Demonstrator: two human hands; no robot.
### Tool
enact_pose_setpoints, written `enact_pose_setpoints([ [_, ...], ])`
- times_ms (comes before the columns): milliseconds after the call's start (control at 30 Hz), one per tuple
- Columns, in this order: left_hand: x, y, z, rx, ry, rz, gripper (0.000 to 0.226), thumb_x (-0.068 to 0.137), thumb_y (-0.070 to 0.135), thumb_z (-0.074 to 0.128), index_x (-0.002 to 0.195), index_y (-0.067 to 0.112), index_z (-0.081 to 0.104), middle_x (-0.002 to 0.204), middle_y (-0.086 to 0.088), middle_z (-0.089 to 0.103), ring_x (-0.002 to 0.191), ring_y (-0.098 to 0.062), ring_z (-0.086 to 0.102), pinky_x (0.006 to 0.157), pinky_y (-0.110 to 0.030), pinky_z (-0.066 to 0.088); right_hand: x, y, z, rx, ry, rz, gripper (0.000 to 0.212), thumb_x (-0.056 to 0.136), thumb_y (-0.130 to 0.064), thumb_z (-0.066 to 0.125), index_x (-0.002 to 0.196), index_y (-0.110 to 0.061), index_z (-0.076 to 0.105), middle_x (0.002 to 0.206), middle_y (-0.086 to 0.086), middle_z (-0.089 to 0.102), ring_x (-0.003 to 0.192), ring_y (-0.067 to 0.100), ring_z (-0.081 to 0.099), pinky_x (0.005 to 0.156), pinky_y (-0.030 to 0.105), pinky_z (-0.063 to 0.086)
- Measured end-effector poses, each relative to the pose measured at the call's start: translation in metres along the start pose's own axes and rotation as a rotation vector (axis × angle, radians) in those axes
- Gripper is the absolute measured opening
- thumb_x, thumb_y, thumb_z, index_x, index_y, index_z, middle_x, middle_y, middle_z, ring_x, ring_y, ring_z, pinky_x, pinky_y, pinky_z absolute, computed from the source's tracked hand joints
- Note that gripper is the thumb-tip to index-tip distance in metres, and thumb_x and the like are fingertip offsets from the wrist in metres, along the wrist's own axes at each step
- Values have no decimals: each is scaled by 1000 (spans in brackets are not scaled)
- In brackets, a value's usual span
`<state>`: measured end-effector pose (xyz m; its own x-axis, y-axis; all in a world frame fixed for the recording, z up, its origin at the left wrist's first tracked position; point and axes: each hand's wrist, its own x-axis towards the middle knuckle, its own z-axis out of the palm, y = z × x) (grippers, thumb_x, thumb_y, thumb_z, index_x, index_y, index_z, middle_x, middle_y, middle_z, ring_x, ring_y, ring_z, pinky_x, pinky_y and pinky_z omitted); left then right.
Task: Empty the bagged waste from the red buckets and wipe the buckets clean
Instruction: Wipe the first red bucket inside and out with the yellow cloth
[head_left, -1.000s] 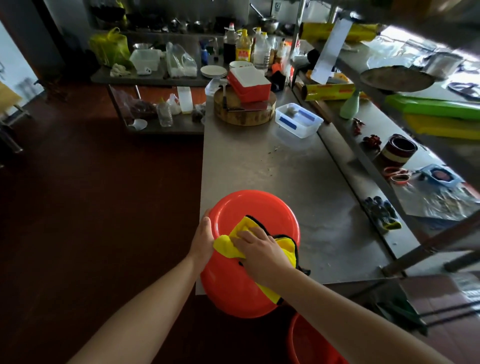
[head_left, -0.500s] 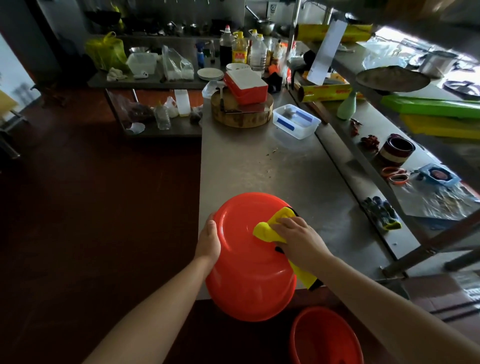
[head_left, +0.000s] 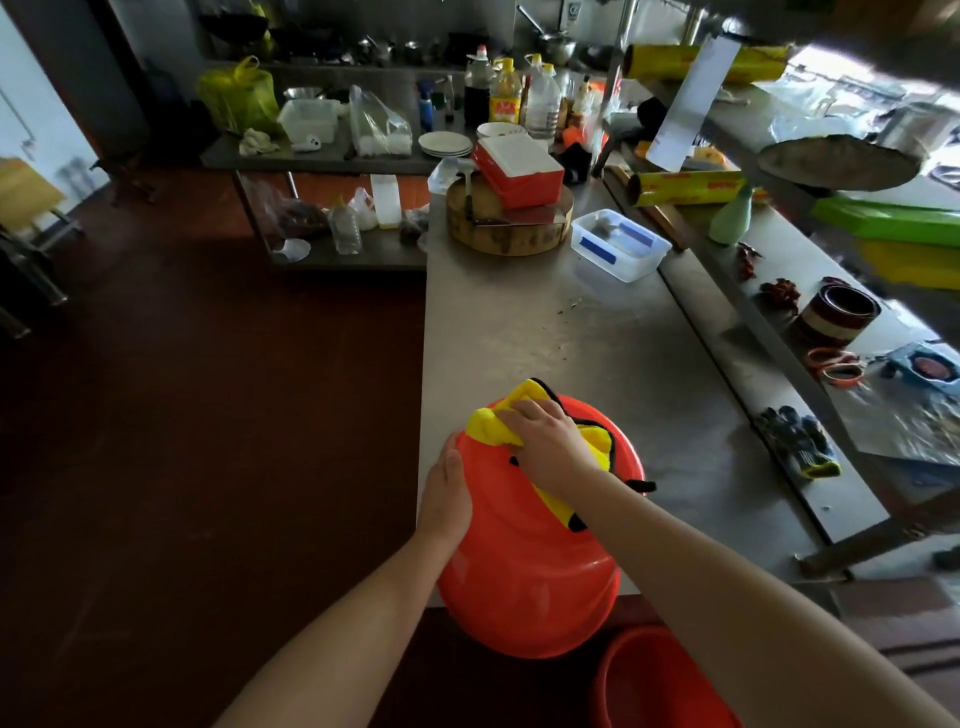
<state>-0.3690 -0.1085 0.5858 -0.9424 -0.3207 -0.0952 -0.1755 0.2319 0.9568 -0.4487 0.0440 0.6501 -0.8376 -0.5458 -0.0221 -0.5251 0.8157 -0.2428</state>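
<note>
A red bucket (head_left: 524, 577) lies bottom-up on the near corner of the steel table (head_left: 561, 332), jutting past the table's front edge. My right hand (head_left: 545, 441) presses a yellow cloth with black trim (head_left: 493, 421) onto the bucket's upturned bottom, near its far left rim. My left hand (head_left: 447, 493) rests with straight fingers against the bucket's left side. A second red bucket (head_left: 660, 680) stands upright on the floor at the lower right, partly behind my right forearm.
On the far part of the table stand a round wooden chopping block (head_left: 509, 228) with a red box, and a clear plastic tub (head_left: 618, 244). A low shelf to the right carries gloves (head_left: 800, 441) and scissors (head_left: 836, 364). Dark red floor (head_left: 208, 415) lies left.
My right hand swept the cloth from the bucket's right side over to its far left rim. My left hand slid a little lower along the left side. The view shifted slightly.
</note>
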Motion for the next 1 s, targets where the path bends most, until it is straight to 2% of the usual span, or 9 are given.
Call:
enact_pose_setpoints([
  [200, -1, -1, -1, 21, -12, -22, 45, 111, 34, 18, 150, 31, 41, 135, 9, 53, 122, -6, 51, 103, -25, 38, -2, 4, -2, 121, 26, -22, 64, 90, -25, 71, 150, -29, 46, 151, -5, 46, 140, 27, 35, 116, 41, 31],
  [300, -2, 2, -4, 97, 1, 14, 44, 111, 37, 20, 147, 31, 45, 128, 10, 59, 114, -7, 57, 95, -25, 43, -10, 6, -7, 223, 81, 22, 61, 92, -21, 67, 149, -29, 47, 150, -6, 47, 134, 28, 42, 109, 37, 34],
  [367, -4, 3, -6, 164, 16, 44, 47, 110, 41, 21, 146, 26, 47, 129, 4, 63, 119, -14, 60, 99, -33, 48, -15, 6, -12, 265, 113, 46, 57, 93, -22, 65, 147, -29, 48, 148, -6, 49, 132, 28, 44, 108, 39, 36],
  [500, -8, 6, -10, 268, 25, 17, 55, 108, 44, 22, 155, 18, 36, 150, -8, 50, 139, -23, 46, 114, -47, 39, -27, 10, -23, 300, 140, 58, 49, 96, -26, 64, 144, -25, 52, 143, -2, 54, 129, 30, 48, 108, 43, 38],
  [700, -15, 32, -11, 326, 115, 130, 51, 109, 38, 28, 151, 14, 43, 145, -11, 54, 135, -24, 49, 111, -47, 42, -45, 17, -38, 331, 231, 86, 46, 96, -27, 64, 141, -25, 54, 143, -3, 54, 125, 30, 50, 104, 40, 41],
  [767, -13, 53, -7, 334, 131, 216, 46, 108, 32, 35, 147, 13, 49, 141, -9, 56, 133, -22, 50, 111, -44, 41, -50, 21, -45, 402, 268, 125, 42, 95, -26, 65, 136, -22, 57, 134, -2, 59, 118, 27, 55, 96, 36, 44],
  [867, -10, 88, 8, 309, 42, 308, 39, 104, 21, 47, 142, 17, 54, 142, -5, 54, 133, -20, 47, 113, -35, 36, -60, 27, -63, 565, 334, 254, 34, 90, -26, 67, 124, -24, 63, 105, -6, 63, 97, 20, 60, 79, 27, 41],
  [967, -8, 117, 24, 218, -86, 344, 51, 93, 11, 59, 142, 23, 53, 144, 2, 50, 131, -22, 50, 113, -40, 39, -74, 38, -83, 686, 338, 345, 20, 88, -21, 66, 107, -27, 63, 86, -9, 63, 86, 16, 59, 67, 26, 41],
  [1000, -7, 124, 29, 190, -122, 378, 55, 91, 11, 65, 144, 22, 51, 144, 4, 49, 133, -18, 49, 113, -37, 38, -80, 42, -91, 742, 337, 361, 18, 89, -19, 65, 104, -27, 63, 86, -9, 64, 86, 16, 61, 65, 25, 44],
])
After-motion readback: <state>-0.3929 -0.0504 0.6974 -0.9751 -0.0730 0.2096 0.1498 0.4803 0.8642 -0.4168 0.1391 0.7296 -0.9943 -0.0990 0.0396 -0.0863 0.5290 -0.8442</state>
